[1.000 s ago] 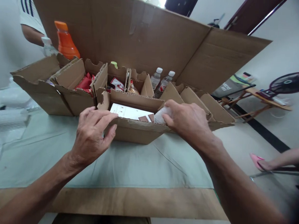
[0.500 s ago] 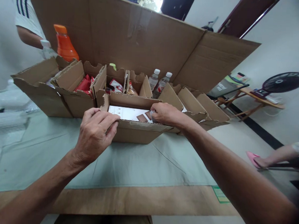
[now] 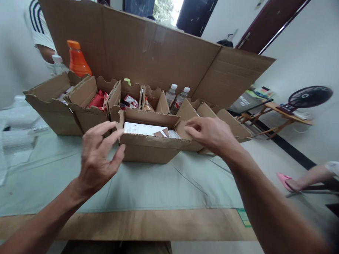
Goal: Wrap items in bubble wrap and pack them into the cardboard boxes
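A narrow open cardboard box [image 3: 146,152] stands on the cloth in front of me. Inside it lie a white carton [image 3: 141,129] with brown squares on its face and, at the right end, a clear plastic item [image 3: 173,134]. My left hand [image 3: 100,150] is open at the box's left end, thumb and fingers spread, fingertips close to the corner. At the other end, my right hand [image 3: 208,134] has curled fingers and thumb at the top edge of the right wall, seemingly pinching it; its fingertips are partly hidden.
Behind stands a row of cardboard bins [image 3: 53,112] with red packets [image 3: 98,99] and other goods. An orange bottle [image 3: 78,62] and clear bottles [image 3: 178,99] rise behind them, before a tall cardboard panel [image 3: 161,52]. Bubble wrap [image 3: 16,136] lies left; a fan [image 3: 309,96] stands right.
My right hand has come out of the box to its right wall, uncovering the clear plastic item. My left hand has let go of the front rim and spread its fingers. The view has shifted slightly.
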`<state>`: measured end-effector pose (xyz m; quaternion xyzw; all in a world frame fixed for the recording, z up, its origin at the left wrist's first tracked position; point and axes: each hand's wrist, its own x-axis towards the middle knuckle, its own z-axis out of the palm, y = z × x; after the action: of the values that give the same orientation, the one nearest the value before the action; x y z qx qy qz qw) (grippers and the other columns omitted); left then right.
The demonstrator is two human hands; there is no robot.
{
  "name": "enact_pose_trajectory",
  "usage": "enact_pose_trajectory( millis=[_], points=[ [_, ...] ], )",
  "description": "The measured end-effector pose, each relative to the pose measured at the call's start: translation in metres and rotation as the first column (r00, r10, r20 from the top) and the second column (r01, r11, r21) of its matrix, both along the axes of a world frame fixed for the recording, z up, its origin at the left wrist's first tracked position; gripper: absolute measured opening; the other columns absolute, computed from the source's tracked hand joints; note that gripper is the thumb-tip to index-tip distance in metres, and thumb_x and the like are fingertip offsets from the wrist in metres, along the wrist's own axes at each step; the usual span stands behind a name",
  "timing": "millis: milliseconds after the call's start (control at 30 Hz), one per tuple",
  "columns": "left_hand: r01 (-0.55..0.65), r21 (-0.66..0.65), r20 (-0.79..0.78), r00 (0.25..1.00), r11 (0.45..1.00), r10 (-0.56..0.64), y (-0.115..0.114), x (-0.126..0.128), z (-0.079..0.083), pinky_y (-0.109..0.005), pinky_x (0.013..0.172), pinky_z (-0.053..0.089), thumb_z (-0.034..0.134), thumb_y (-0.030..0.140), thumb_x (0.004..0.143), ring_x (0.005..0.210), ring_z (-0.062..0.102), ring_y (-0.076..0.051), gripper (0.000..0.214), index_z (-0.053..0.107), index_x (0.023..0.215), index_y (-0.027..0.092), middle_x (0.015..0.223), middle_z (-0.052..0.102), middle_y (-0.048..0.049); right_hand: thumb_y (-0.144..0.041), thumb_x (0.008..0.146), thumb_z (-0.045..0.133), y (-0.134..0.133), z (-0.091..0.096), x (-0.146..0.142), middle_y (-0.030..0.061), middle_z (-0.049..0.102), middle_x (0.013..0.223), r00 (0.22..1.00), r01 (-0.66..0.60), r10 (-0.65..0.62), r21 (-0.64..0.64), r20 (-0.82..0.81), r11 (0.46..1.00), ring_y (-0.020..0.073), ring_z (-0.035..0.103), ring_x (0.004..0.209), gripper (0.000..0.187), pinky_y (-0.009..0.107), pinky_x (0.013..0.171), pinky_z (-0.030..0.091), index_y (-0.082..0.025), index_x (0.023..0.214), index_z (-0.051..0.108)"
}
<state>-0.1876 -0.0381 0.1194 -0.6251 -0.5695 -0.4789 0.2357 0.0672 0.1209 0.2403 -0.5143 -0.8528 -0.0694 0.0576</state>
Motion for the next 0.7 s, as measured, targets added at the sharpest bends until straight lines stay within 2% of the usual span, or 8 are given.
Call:
enact_pose_trajectory(
  millis=[100,200,333,400,467,533,600,700],
  points=[
    [-0.026,-0.084,0.15,0.988,0.996,0.039,-0.022,-0.016,-0.016,-0.053,0.114,0.046,0.066,0.021,0.092,0.133,0.058,-0.032,0.046,0.06,0.137,0.025,0.141,0.061,-0.0128,-0.039,0.091,0.055,-0.014,-0.021,0.047,0.0057,0.079,0.088,0.94,0.006,0.012,0.053,-0.341,0.999,0.0235,0.072,0.081,0.029,0.035,0.075,0.051,-0.022,0.093,0.077],
    [0.016,-0.283,0.382,0.919,0.959,0.097,-0.029,-0.028,-0.037,-0.056,0.111,0.05,0.065,0.034,0.093,0.13,0.061,-0.033,0.05,0.058,0.142,0.024,0.143,0.061,-0.0132,-0.044,0.085,0.062,-0.019,-0.064,0.068,0.0081,0.079,0.095,0.837,-0.09,0.013,-0.115,-0.547,0.989,0.0239,0.072,0.083,0.034,0.036,0.076,0.054,-0.019,0.105,0.073],
    [0.265,-0.394,0.634,0.772,0.88,0.051,-0.008,-0.017,-0.057,-0.061,0.109,0.051,0.068,0.044,0.088,0.14,0.053,-0.038,0.078,0.039,0.157,0.023,0.158,0.048,-0.0181,-0.048,0.079,0.068,-0.016,-0.121,0.044,0.0155,0.072,0.127,0.746,-0.269,-0.003,-0.305,-0.666,0.913,0.0289,0.07,0.108,0.062,0.038,0.077,0.057,-0.017,0.132,0.059],
    [0.394,-0.365,0.707,0.707,0.843,-0.024,0.004,0.0,-0.063,-0.06,0.11,0.05,0.069,0.043,0.086,0.145,0.048,-0.038,0.085,0.031,0.16,0.022,0.16,0.044,-0.02,-0.05,0.079,0.069,-0.02,-0.137,0.027,0.0164,0.071,0.128,0.697,-0.287,-0.024,-0.31,-0.717,0.906,0.0287,0.069,0.105,0.065,0.04,0.079,0.057,-0.016,0.133,0.056],
    [0.455,-0.343,0.751,0.658,0.822,-0.051,0.002,0.018,-0.07,-0.057,0.111,0.051,0.068,0.041,0.087,0.145,0.049,-0.036,0.086,0.028,0.161,0.021,0.159,0.046,-0.0204,-0.05,0.08,0.069,-0.036,-0.146,0.018,0.0154,0.072,0.122,0.64,-0.255,-0.043,-0.265,-0.768,0.93,0.0277,0.069,0.1,0.062,0.042,0.083,0.058,-0.016,0.131,0.056],
    [0.446,-0.342,0.772,0.635,0.827,-0.024,-0.023,0.033,-0.081,-0.054,0.111,0.052,0.067,0.042,0.089,0.141,0.054,-0.035,0.083,0.029,0.16,0.022,0.157,0.048,-0.0196,-0.047,0.083,0.068,-0.065,-0.153,0.02,0.014,0.073,0.116,0.595,-0.21,-0.037,-0.2,-0.803,0.957,0.0276,0.069,0.097,0.054,0.043,0.085,0.058,-0.017,0.127,0.059],
    [0.396,-0.366,0.782,0.622,0.842,0.047,-0.067,0.037,-0.097,-0.054,0.109,0.054,0.067,0.045,0.091,0.135,0.06,-0.036,0.078,0.033,0.158,0.025,0.155,0.05,-0.0181,-0.044,0.087,0.067,-0.103,-0.16,0.026,0.0129,0.072,0.111,0.573,-0.176,-0.015,-0.141,-0.819,0.974,0.0282,0.069,0.098,0.043,0.043,0.086,0.058,-0.019,0.122,0.061],
    [0.259,-0.429,0.768,0.61,0.865,0.198,-0.137,0.017,-0.112,-0.054,0.102,0.06,0.069,0.049,0.09,0.133,0.061,-0.038,0.069,0.042,0.152,0.034,0.148,0.057,-0.0127,-0.041,0.092,0.066,-0.153,-0.164,0.019,0.0118,0.07,0.118,0.561,-0.232,0.052,-0.096,-0.826,0.968,0.0296,0.067,0.108,0.041,0.044,0.093,0.058,-0.024,0.128,0.059]
  ],
)
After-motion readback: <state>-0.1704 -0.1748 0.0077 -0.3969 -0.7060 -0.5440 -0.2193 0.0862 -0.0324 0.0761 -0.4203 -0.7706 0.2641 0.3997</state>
